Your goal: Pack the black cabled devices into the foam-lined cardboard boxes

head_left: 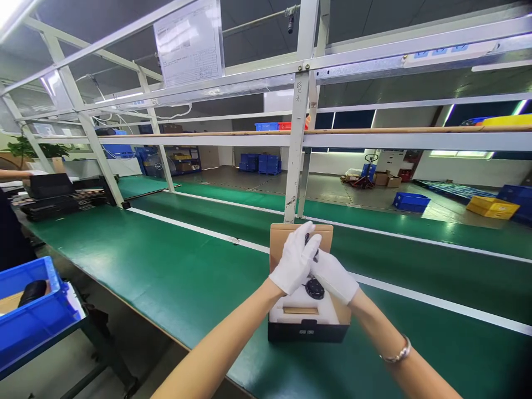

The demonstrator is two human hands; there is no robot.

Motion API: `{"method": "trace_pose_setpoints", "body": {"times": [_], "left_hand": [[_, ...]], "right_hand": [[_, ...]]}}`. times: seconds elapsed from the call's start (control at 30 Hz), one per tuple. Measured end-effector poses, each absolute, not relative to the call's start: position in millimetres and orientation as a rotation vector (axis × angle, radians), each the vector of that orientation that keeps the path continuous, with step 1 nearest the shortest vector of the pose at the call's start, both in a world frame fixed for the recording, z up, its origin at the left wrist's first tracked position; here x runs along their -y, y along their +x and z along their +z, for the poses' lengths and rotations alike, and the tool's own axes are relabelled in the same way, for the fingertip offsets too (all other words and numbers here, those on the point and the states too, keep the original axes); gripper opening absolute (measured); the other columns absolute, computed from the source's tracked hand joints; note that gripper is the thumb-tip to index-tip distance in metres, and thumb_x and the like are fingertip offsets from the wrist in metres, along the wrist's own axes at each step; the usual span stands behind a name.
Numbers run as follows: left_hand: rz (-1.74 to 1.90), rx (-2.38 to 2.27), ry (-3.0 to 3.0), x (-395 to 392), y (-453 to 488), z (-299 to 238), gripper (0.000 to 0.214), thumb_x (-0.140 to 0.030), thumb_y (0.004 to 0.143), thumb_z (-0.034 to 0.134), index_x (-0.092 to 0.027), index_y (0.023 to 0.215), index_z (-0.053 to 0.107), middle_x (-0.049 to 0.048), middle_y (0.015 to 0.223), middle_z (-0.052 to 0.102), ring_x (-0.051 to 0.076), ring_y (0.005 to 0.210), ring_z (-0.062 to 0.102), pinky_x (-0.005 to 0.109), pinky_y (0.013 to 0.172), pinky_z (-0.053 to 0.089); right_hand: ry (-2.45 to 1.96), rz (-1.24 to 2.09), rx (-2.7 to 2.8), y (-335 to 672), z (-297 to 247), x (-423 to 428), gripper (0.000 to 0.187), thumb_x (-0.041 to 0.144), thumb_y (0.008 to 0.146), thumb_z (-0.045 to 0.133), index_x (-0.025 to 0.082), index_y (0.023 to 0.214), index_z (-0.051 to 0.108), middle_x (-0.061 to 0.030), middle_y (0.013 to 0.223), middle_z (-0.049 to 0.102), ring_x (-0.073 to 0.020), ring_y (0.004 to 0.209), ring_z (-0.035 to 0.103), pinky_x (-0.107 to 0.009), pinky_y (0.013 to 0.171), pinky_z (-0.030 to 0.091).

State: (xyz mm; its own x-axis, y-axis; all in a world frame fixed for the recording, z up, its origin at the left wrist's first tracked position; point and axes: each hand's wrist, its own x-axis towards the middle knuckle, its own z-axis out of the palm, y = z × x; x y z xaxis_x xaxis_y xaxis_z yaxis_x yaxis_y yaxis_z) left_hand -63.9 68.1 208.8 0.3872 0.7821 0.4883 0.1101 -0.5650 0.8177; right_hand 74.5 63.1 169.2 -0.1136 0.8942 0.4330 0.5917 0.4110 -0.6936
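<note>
An open black box (307, 331) with a raised brown cardboard lid (279, 238) sits on the green bench in front of me. A white foam insert (305, 310) lies inside it. Both my hands wear white gloves and meet over the box. My left hand (296, 259) is closed over a small black item between the hands. My right hand (334, 277) is under it, fingers curled. A round black part (315, 288) rests on the foam just below them.
The green bench (166, 266) runs with a white stripe (199, 228) along it, under a white metal frame (296, 149). A blue bin (29, 310) stands at my left. Stacked black boxes (58, 194) and another person's arm (12, 174) are at the far left.
</note>
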Motion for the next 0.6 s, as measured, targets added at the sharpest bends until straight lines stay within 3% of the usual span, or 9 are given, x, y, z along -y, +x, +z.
{"method": "trace_pose_setpoints", "body": {"times": [0.07, 0.17, 0.3, 0.37, 0.47, 0.53, 0.6], "left_hand": [[1.030, -0.797, 1.923, -71.0, -64.8, 213.6, 0.064, -0.055, 0.099, 0.034, -0.020, 0.153, 0.033, 0.0068, 0.158, 0.040, 0.025, 0.148, 0.034, 0.046, 0.127, 0.023], [0.847, -0.859, 1.925, -75.2, -68.4, 221.0, 0.075, -0.066, 0.095, 0.036, -0.024, 0.156, 0.027, 0.0056, 0.158, 0.039, 0.031, 0.147, 0.036, 0.051, 0.126, 0.024], [0.668, -0.954, 1.946, -86.6, -80.6, 217.2, 0.094, -0.082, 0.084, 0.043, -0.028, 0.158, 0.019, 0.0112, 0.152, 0.047, 0.042, 0.140, 0.044, 0.062, 0.119, 0.029], [0.565, -0.945, 1.988, -94.5, -89.3, 210.9, 0.098, -0.083, 0.082, 0.047, -0.024, 0.157, 0.022, 0.0159, 0.146, 0.054, 0.042, 0.134, 0.050, 0.061, 0.114, 0.036], [0.358, -0.780, 2.100, -106.6, -99.9, 202.7, 0.075, -0.065, 0.086, 0.059, -0.026, 0.147, 0.041, 0.0097, 0.133, 0.064, 0.030, 0.106, 0.070, 0.042, 0.091, 0.057], [0.221, -0.699, 2.203, -115.4, -102.6, 198.2, 0.052, -0.050, 0.087, 0.062, -0.028, 0.134, 0.053, 0.0037, 0.120, 0.071, 0.021, 0.090, 0.072, 0.030, 0.073, 0.057], [0.093, -0.738, 2.349, -125.5, -101.7, 193.0, 0.037, -0.043, 0.088, 0.063, -0.025, 0.120, 0.061, 0.0032, 0.106, 0.074, 0.020, 0.084, 0.071, 0.029, 0.070, 0.055]], "right_hand": [[-1.198, 0.623, 1.677, 72.6, 165.0, -64.6, 0.029, 0.046, 0.090, 0.060, 0.020, 0.100, 0.068, -0.0069, 0.101, 0.072, -0.0248, 0.094, 0.063, -0.036, 0.087, 0.052], [-1.087, 0.827, 1.444, 66.4, 155.2, -67.3, 0.030, 0.046, 0.083, 0.071, 0.019, 0.094, 0.069, -0.0048, 0.094, 0.071, -0.0239, 0.091, 0.061, -0.035, 0.085, 0.051], [-1.048, 0.917, 1.289, 61.9, 137.2, -75.9, 0.040, 0.056, 0.086, 0.065, 0.018, 0.098, 0.067, -0.0025, 0.078, 0.067, -0.0180, 0.068, 0.054, -0.030, 0.063, 0.047], [-1.005, 0.976, 1.243, 62.0, 129.2, -81.1, 0.043, 0.058, 0.087, 0.062, 0.017, 0.100, 0.066, -0.0026, 0.080, 0.066, -0.0160, 0.064, 0.053, -0.029, 0.059, 0.046], [-0.944, 1.065, 1.253, 61.4, 117.5, -87.0, 0.046, 0.058, 0.088, 0.058, 0.016, 0.107, 0.063, -0.0079, 0.095, 0.070, -0.0196, 0.075, 0.062, -0.033, 0.070, 0.053], [-0.944, 1.097, 1.283, 61.3, 107.7, -89.1, 0.050, 0.058, 0.089, 0.055, 0.015, 0.116, 0.059, -0.0117, 0.107, 0.070, -0.0230, 0.089, 0.066, -0.036, 0.081, 0.056], [-0.999, 1.098, 1.324, 64.5, 96.7, -89.8, 0.054, 0.059, 0.091, 0.048, 0.015, 0.121, 0.055, -0.0139, 0.115, 0.068, -0.0242, 0.097, 0.067, -0.037, 0.087, 0.056]]}}
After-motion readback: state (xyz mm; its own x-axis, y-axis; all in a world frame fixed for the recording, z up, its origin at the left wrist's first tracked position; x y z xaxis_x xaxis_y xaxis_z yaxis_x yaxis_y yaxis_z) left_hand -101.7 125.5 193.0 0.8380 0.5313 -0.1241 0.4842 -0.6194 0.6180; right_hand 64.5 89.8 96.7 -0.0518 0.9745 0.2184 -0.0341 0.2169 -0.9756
